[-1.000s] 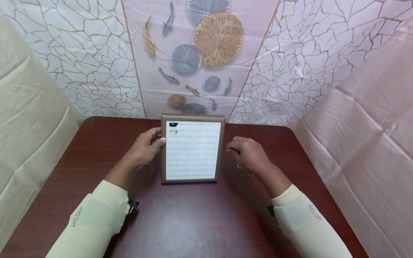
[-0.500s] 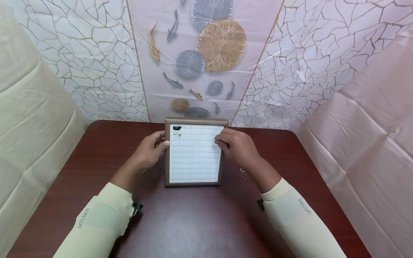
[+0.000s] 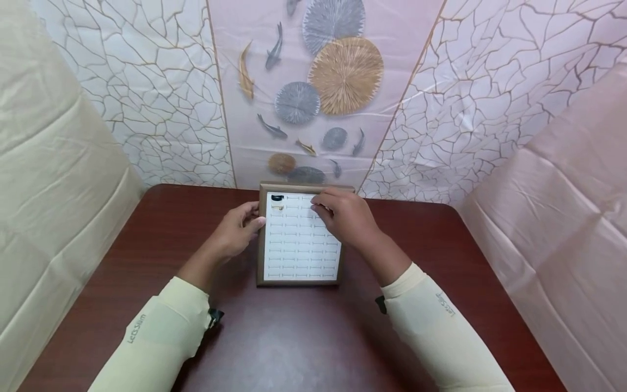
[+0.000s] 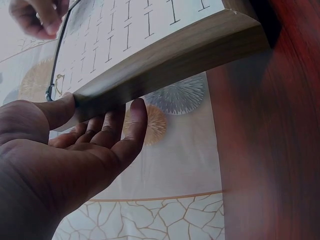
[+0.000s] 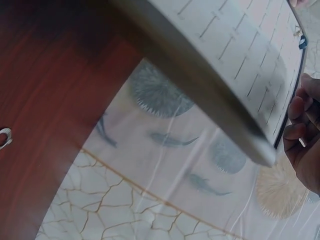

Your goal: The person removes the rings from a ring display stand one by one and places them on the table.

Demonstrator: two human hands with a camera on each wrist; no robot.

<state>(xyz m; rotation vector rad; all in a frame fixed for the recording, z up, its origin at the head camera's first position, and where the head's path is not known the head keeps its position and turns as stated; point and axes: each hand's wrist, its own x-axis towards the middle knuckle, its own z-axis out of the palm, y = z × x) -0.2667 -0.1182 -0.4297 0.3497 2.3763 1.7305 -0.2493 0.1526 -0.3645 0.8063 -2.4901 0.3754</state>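
A wood-framed ring display board leans back on the table, its white face lined with rows of short slits. In its top left slots sit a black ring and, just below, a gold ring. My left hand grips the board's left edge, thumb at the front and fingers behind, as the left wrist view shows. My right hand is over the upper right of the white face, thumb and fingertips pinched together. A small pale glint shows between those fingers, seemingly a ring mostly hidden by them.
A loose ring lies on the dark red table, right of the board; the right forearm hides that spot in the head view. Behind the table hangs a patterned cloth, with pale cloth walls at both sides.
My right hand has moved from beside the loose rings, up and left, across the board's right edge to its upper face. The left hand keeps its grip; the head view has shifted slightly.
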